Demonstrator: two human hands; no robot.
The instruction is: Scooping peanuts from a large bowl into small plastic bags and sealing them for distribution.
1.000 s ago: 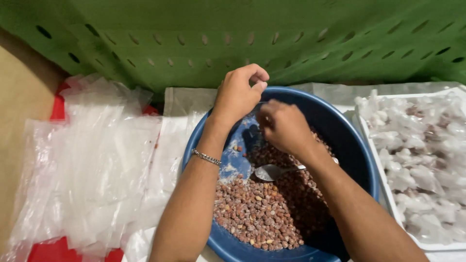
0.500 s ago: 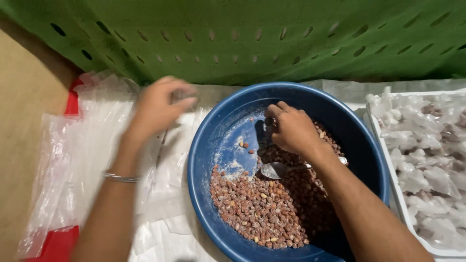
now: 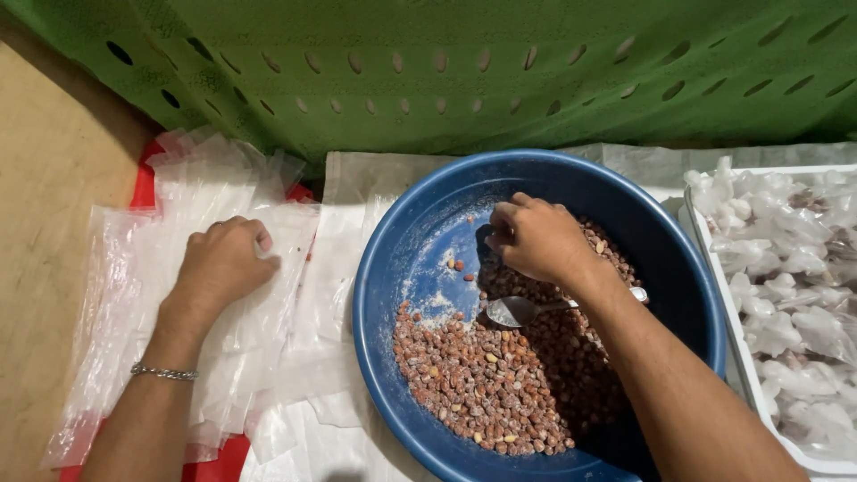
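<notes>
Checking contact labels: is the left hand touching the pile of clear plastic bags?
Touching. The head view shows the left hand pressed flat on the pile of clear plastic bags, fingers curled onto the top sheet with no gap.

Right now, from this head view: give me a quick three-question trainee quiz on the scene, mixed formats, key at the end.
1. True or false: the left hand rests on the stack of clear plastic bags.
2. Where does the metal spoon lie? A) on the white tray B) in the blue basin, on the coated nuts C) in the left hand
3. Fill in: the right hand is inside the ____ basin.

Key: 1 true; 2 B; 3 blue. The white tray at right holds filled small bags.
</notes>
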